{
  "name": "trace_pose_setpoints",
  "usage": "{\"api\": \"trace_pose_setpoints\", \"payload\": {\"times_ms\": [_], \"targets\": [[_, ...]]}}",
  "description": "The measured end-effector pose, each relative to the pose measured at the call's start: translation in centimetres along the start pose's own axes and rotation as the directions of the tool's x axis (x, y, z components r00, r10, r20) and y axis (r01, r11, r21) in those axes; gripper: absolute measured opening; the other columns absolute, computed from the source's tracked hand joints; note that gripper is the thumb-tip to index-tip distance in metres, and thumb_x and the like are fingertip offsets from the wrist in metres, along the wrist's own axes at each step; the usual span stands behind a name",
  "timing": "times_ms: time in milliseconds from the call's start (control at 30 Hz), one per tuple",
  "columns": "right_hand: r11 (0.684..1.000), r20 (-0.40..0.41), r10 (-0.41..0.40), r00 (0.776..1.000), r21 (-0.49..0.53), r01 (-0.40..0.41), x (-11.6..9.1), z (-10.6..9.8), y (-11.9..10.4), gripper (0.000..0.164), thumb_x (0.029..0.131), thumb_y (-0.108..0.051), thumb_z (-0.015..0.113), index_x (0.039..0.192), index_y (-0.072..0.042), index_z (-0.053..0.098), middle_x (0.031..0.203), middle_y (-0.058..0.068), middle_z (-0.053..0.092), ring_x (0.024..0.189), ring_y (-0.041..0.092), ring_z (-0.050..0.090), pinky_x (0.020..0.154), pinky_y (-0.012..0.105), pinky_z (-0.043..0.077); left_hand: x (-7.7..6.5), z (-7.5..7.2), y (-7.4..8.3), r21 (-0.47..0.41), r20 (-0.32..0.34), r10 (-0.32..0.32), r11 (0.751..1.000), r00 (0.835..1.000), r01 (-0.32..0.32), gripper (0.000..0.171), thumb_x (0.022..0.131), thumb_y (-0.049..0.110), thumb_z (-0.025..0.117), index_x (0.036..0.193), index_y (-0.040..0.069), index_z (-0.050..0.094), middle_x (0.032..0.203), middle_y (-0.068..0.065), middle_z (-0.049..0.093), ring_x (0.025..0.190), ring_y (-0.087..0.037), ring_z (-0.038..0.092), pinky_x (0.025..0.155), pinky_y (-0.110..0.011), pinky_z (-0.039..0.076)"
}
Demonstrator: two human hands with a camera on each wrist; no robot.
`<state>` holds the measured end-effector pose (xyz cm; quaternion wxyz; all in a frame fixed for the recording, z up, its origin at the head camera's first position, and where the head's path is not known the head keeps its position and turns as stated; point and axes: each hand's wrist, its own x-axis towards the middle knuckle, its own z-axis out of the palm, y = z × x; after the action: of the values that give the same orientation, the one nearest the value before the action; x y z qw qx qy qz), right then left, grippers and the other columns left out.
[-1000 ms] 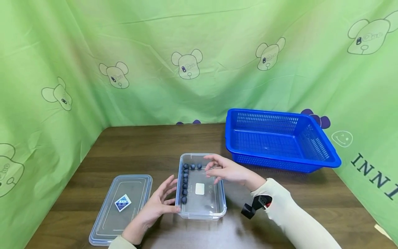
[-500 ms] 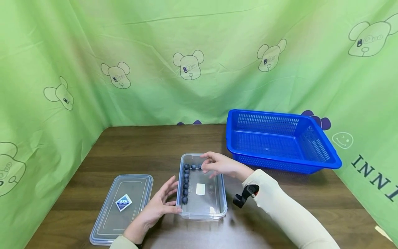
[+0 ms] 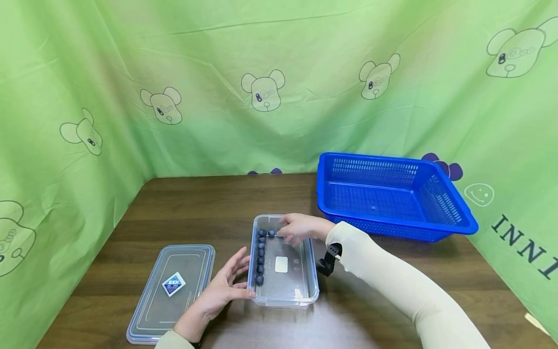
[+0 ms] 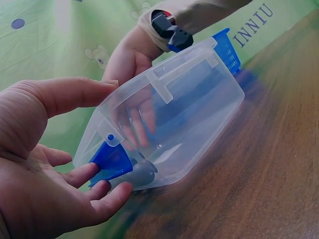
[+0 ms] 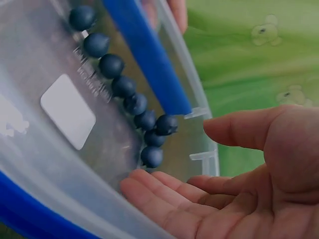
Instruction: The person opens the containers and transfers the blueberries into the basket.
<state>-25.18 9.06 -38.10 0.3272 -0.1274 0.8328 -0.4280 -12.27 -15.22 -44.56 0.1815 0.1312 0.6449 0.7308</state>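
A clear plastic food container [image 3: 287, 286] sits on the table in the head view. Blueberries [image 3: 260, 253] line its left side, and the row turns right along the far end. My left hand [image 3: 224, 283] is at its left wall, thumb touching the rim near the front corner and fingers loosely spread beside the blue latch [image 4: 112, 162]. Over the far right part, my right hand [image 3: 301, 228] reaches down inside. In the right wrist view its fingers are extended, fingertips [image 5: 133, 183] close to the end blueberry [image 5: 152, 157]; contact is unclear. Nothing shows in its grasp.
A clear lid [image 3: 170, 291] with a blue edge and a label lies on the table to the left. At the back right stands a blue plastic basket [image 3: 370, 198]. A green printed curtain [image 3: 209, 135] hangs behind the wooden table [image 3: 209, 208].
My right hand has moved left and lower into the container's far end, now hiding the third berry of the far row. The left hand and container stay in place.
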Motion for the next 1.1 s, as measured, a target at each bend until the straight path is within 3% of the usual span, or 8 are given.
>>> {"api": "trace_pose_setpoints", "payload": {"times_ms": [167, 433, 767, 900, 1100], "targets": [[0.997, 0.003, 0.054, 0.999, -0.058, -0.054, 0.5, 0.2, -0.1, 0.053, 0.099, -0.011, 0.057, 0.141, 0.014, 0.037, 0.129, 0.029, 0.056, 0.108, 0.041, 0.063, 0.082, 0.044, 0.056, 0.1, 0.0, -0.1, 0.007, 0.005, -0.002, 1.0, 1.0, 0.002, 0.107, 0.075, -0.006, 0.077, 0.156, -0.006, 0.007, 0.155, -0.033, 0.022, 0.139, -0.048, 0.024, 0.106, -0.048, 0.038], [0.985, 0.02, 0.07, 0.997, -0.158, -0.066, 1.4, 0.4, 0.0, 0.043, 0.097, -0.01, 0.057, 0.132, 0.013, 0.049, 0.108, 0.024, 0.065, 0.103, 0.036, 0.065, 0.08, 0.042, 0.057, 0.1, 0.1, -0.1, 0.007, 0.005, -0.006, 1.0, 1.0, 0.006, 0.107, 0.075, -0.006, 0.077, 0.156, -0.005, 0.008, 0.155, -0.033, 0.022, 0.139, -0.047, 0.025, 0.106, -0.047, 0.038], [0.96, 0.031, 0.109, 0.994, -0.262, -0.097, 2.3, 1.1, -0.5, 0.02, 0.096, -0.009, 0.058, 0.109, 0.006, 0.066, 0.087, 0.016, 0.068, 0.079, 0.026, 0.07, 0.072, 0.035, 0.058, 0.0, 0.0, 0.0, 0.015, -0.003, -0.004, 1.0, 1.0, 0.004, 0.107, 0.074, -0.007, 0.076, 0.156, -0.006, 0.008, 0.154, -0.033, 0.022, 0.139, -0.047, 0.025, 0.105, -0.046, 0.038], [0.957, 0.038, 0.142, 0.989, -0.261, -0.127, 2.7, 1.7, -0.8, 0.013, 0.095, -0.006, 0.059, 0.093, 0.004, 0.067, 0.078, 0.015, 0.069, 0.065, 0.021, 0.068, 0.065, 0.033, 0.059, -0.1, 0.0, 0.2, 0.022, -0.004, 0.006, 1.0, 1.0, -0.006, 0.106, 0.074, -0.008, 0.076, 0.155, -0.007, 0.007, 0.154, -0.034, 0.022, 0.138, -0.047, 0.025, 0.104, -0.044, 0.039], [0.961, 0.029, 0.209, 0.977, -0.192, -0.2, 3.2, 2.6, -0.8, 0.017, 0.094, 0.001, 0.056, 0.08, 0.01, 0.06, 0.07, 0.02, 0.064, 0.057, 0.024, 0.066, 0.061, 0.034, 0.059, 0.0, 0.3, -0.1, 0.02, 0.006, -0.007, 1.0, 1.0, 0.007, 0.106, 0.074, -0.007, 0.076, 0.155, -0.006, 0.007, 0.154, -0.033, 0.022, 0.138, -0.046, 0.025, 0.102, -0.039, 0.04]]}}
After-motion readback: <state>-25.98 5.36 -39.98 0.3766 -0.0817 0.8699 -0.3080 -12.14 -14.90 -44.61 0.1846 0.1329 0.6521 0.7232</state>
